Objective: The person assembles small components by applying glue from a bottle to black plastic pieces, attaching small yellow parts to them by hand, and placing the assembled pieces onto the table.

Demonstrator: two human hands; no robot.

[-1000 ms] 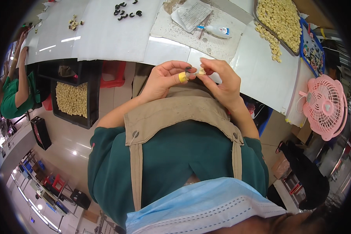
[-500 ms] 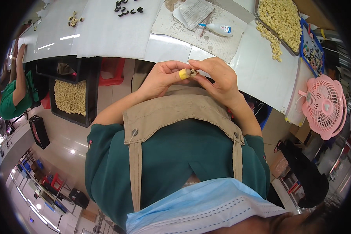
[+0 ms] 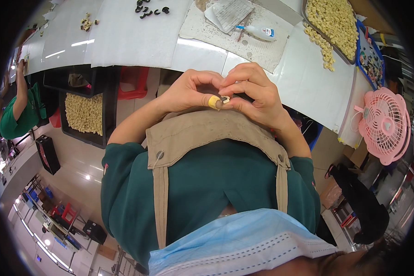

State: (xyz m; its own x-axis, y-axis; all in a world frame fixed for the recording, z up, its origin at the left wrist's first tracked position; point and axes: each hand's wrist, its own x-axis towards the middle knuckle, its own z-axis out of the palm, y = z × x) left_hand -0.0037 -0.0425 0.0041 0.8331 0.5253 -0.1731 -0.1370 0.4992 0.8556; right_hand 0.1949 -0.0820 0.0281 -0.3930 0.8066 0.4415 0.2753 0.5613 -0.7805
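Above the apron's top edge, my two hands meet at the fingertips around a small cream-and-dark piece [image 3: 225, 99], mostly covered by fingers. My left hand [image 3: 188, 92] pinches it from one side, with a yellow wrap [image 3: 213, 101] on the thumb. From the other side my right hand [image 3: 258, 94] closes on it with thumb and curled fingers. Past the hands, on the white table [image 3: 200, 55], a white squeeze bottle with a blue tip [image 3: 261, 33] lies on a stained board [image 3: 193, 30] beside papers [image 3: 232, 14].
Cream pieces fill a tray [image 3: 333, 25] at far right, some spilled alongside [image 3: 324, 53]. A blue tray [image 3: 370, 60] and pink fan [image 3: 384, 120] stand right. Black curved pieces [image 3: 152, 11] lie far left. Below are a filled black crate [image 3: 106, 126] and red stool [image 3: 135, 83].
Both hands have come slightly nearer my body with the small piece. My right fingers, stretched over it before, are now bent, their tips against my left fingers.
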